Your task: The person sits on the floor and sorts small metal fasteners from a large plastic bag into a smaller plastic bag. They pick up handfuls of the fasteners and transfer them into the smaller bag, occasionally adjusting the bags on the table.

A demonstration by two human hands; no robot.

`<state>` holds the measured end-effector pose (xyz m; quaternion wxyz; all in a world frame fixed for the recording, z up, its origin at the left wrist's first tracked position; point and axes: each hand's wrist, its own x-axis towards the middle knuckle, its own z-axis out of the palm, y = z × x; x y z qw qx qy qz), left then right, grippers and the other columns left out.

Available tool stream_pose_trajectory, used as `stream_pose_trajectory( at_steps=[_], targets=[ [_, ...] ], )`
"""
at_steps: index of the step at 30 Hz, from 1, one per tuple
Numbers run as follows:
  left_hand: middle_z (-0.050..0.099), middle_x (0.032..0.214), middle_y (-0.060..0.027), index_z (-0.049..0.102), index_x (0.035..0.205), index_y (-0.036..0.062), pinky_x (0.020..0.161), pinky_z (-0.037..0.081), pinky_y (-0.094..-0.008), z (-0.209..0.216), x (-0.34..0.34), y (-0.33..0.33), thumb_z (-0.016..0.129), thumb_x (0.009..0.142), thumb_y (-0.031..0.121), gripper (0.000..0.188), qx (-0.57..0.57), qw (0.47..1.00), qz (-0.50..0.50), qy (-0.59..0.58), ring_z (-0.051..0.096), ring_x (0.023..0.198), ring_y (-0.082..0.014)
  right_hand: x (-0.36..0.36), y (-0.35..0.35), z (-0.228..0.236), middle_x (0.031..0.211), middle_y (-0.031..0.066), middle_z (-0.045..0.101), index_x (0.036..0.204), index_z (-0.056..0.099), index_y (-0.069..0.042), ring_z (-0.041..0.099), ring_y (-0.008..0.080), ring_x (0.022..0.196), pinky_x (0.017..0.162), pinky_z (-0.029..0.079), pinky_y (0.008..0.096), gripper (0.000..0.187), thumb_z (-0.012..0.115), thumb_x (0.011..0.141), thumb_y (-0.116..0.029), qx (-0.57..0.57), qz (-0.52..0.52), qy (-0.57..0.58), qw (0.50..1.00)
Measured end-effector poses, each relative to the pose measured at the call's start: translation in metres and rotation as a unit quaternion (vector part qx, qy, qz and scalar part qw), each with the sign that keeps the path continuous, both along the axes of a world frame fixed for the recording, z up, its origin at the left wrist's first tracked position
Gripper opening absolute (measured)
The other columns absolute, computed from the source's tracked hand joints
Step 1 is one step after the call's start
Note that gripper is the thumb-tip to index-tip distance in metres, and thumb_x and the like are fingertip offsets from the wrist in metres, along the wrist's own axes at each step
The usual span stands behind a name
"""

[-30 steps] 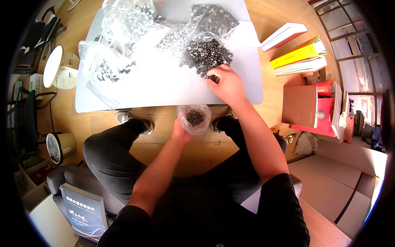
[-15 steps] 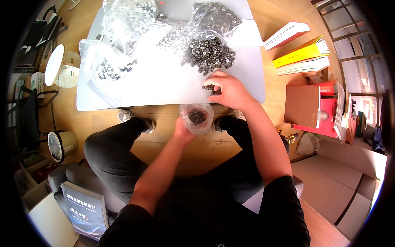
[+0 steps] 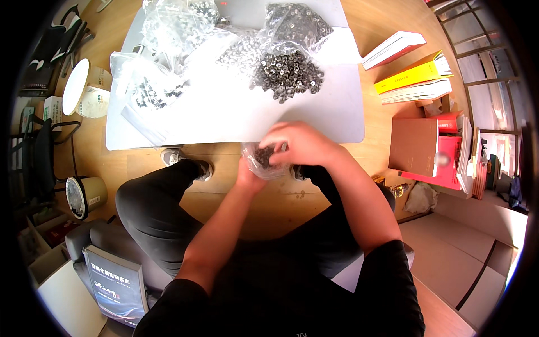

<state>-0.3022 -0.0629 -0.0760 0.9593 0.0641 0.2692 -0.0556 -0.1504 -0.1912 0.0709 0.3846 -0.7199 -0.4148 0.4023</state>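
My left hand [image 3: 247,175] is closed around a clear plastic bag [image 3: 261,170], held just off the table's near edge. Small dark metal parts, nut-like in shape, show inside it. Over the bag's mouth, my right hand [image 3: 300,144] reaches in from the right, thumb and fingers parted; nothing can be seen held between them. On the white table [image 3: 224,126] beyond lies a loose pile of dark nut-like parts [image 3: 289,76].
Clear bags of dark parts [image 3: 297,25] and of light parts [image 3: 179,28] crowd the table's far side. Another opened bag [image 3: 149,87] lies at its left. Books and yellow binders [image 3: 415,73] stand at the right, and a bin [image 3: 84,196] sits on the floor at left.
My right hand has moved from the table's near edge, where it held a few dark parts, down and left to the bag's mouth. My left hand still holds the bag.
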Motion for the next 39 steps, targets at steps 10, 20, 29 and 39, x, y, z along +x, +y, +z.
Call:
stream_pose_trajectory(
  at_steps=[10, 20, 29, 39],
  targets=[
    [0.072, 0.125, -0.0123, 0.067, 0.127, 0.0077, 0.099, 0.060, -0.0519, 0.001, -0.001, -0.003, 0.055, 0.110, 0.040, 0.039, 0.020, 0.998, 0.018, 0.054, 0.070, 0.113, -0.0315, 0.036, 0.007, -0.025, 0.113, 0.0061, 0.069, 0.120, 0.076, -0.013, 0.071, 0.0264, 0.097, 0.085, 0.058, 0.0392, 0.039, 0.084, 0.082, -0.018, 0.012, -0.272, -0.299, 0.915],
    [0.071, 0.131, -0.0117, 0.066, 0.132, 0.0091, 0.101, 0.059, -0.0534, -0.002, -0.006, 0.001, 0.054, 0.111, 0.041, 0.040, 0.015, 0.999, 0.010, 0.026, 0.069, 0.118, -0.0321, 0.038, 0.016, -0.036, 0.102, 0.0052, 0.068, 0.107, 0.078, -0.012, 0.071, 0.0244, 0.086, 0.079, 0.058, 0.0381, 0.024, 0.083, 0.084, -0.018, 0.024, -0.248, -0.375, 0.893],
    [0.069, 0.133, -0.0118, 0.064, 0.135, 0.0091, 0.100, 0.059, -0.0535, 0.000, -0.004, -0.002, 0.051, 0.111, 0.042, 0.043, 0.023, 0.999, 0.011, 0.041, 0.069, 0.119, -0.0326, 0.027, -0.002, -0.019, 0.101, 0.0087, 0.069, 0.113, 0.076, -0.010, 0.070, 0.0259, 0.082, 0.075, 0.057, 0.0366, 0.024, 0.080, 0.090, -0.015, 0.030, -0.191, -0.260, 0.946],
    [0.070, 0.132, -0.0114, 0.065, 0.135, 0.0095, 0.100, 0.059, -0.0531, -0.007, -0.003, -0.006, 0.051, 0.111, 0.044, 0.044, 0.023, 0.999, -0.002, 0.040, 0.069, 0.118, -0.0317, 0.042, 0.002, -0.026, 0.103, 0.0127, 0.069, 0.120, 0.076, -0.012, 0.069, 0.0359, 0.095, 0.082, 0.057, 0.0446, 0.027, 0.061, 0.098, -0.004, 0.020, -0.235, -0.323, 0.916]
  ],
)
